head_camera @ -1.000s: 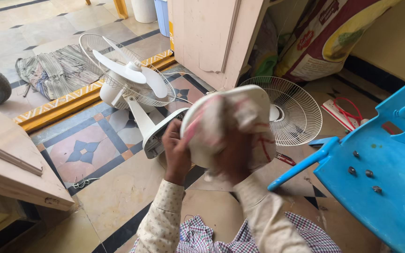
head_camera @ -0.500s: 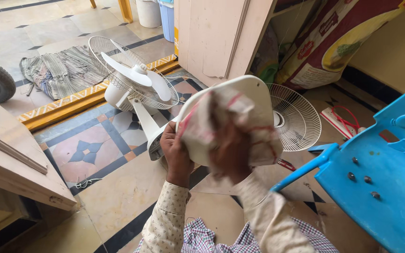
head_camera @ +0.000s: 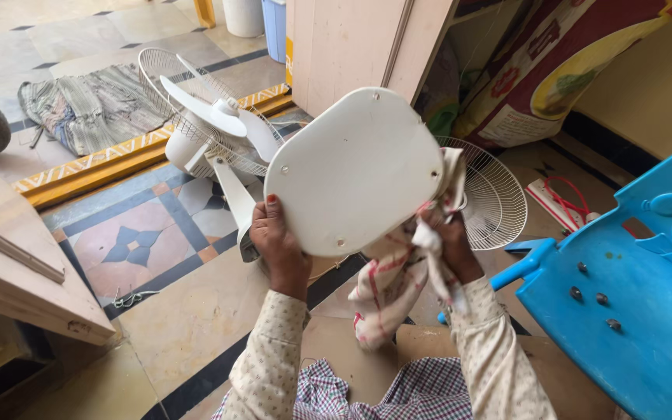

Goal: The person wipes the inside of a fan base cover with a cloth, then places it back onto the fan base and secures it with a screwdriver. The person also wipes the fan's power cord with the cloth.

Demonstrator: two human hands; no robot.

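**White fan base held up, cloth at its right edge**

Around me on the floor: a white fan point(head_camera: 211, 132) with its blades and open grille lies in the upper left of the frame, beyond a striped yellow threshold strip point(head_camera: 118, 159). A round wire grille point(head_camera: 491, 202) lies right of centre, partly hidden behind what I hold. A blue plastic chair point(head_camera: 631, 303) fills the lower right, and a wooden panel point(head_camera: 17, 272) juts in at the left edge. A striped rug point(head_camera: 87, 109) lies crumpled at the upper left.

My left hand point(head_camera: 278, 245) is closed on the lower left edge of the white fan base point(head_camera: 351, 171), fingers wrapped behind it, thumb side toward me. My right hand point(head_camera: 449, 245) is bunched tight around a white cloth with red stripes point(head_camera: 398, 280), pressed against the base's right edge; the cloth hangs down between my forearms.

The base sits in the centre of the frame, held off the floor, its flat underside with screw holes facing me. Its long axis runs from lower left to upper right.
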